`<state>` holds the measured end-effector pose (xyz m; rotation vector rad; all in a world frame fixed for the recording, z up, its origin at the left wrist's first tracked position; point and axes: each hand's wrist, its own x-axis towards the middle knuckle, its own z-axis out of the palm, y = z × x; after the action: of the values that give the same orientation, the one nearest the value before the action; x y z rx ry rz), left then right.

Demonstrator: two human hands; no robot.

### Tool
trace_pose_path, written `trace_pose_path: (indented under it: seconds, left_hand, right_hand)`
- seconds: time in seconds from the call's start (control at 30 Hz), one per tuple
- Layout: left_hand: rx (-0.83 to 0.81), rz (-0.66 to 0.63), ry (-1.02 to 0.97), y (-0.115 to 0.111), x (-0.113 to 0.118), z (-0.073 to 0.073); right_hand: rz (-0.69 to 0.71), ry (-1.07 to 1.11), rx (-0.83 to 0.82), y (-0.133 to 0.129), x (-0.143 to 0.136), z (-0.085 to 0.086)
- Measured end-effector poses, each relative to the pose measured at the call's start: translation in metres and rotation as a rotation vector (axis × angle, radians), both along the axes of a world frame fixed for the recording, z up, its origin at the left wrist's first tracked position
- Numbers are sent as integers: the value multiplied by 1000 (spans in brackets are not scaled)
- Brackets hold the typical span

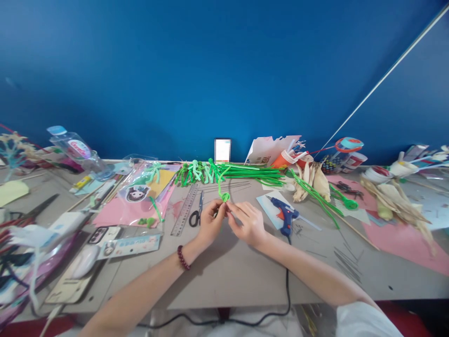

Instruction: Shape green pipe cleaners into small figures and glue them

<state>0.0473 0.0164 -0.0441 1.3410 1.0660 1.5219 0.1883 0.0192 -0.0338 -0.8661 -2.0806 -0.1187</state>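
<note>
Both hands meet above the middle of the table. Between the fingertips is a bright green pipe cleaner (pixel 225 197), coiled into a small round at its lower end with a loose tail rising from it. My left hand (pixel 212 220) pinches the coil from the left. From the right, my right hand (pixel 246 222) closes thumb and forefinger at the coil's lower edge. Behind them lies a bundle of green pipe cleaners (pixel 252 172), with twisted, curled pieces at its left end. Black-handled scissors (pixel 195 216) and a clear ruler (pixel 184 210) lie left of my left hand.
A blue glue gun (pixel 287 215) rests on white paper right of my hands, its black cord (pixel 288 281) running off the front edge. Dried husks (pixel 310 182) and more green stems (pixel 317 194) lie further right. At left are a plastic bag (pixel 131 196), a bottle (pixel 75 147) and a power strip (pixel 72 285).
</note>
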Motion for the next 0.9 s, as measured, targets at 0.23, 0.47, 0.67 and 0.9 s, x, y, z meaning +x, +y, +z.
trace_pose_path:
  seconds: [0.23, 0.47, 0.67, 0.9]
  left_hand:
    - [42, 14, 126, -1, 0, -2]
    - [11, 17, 93, 3, -2, -4]
    - [-3, 74, 105, 1, 0, 2]
    - [99, 88, 174, -2, 0, 7]
  right_hand:
    - [37, 79, -8, 1, -1, -3]
    - [78, 288, -241, 1, -4, 3]
    - [32, 648, -631, 2, -8, 10]
    - [121, 646, -766, 8, -5, 10]
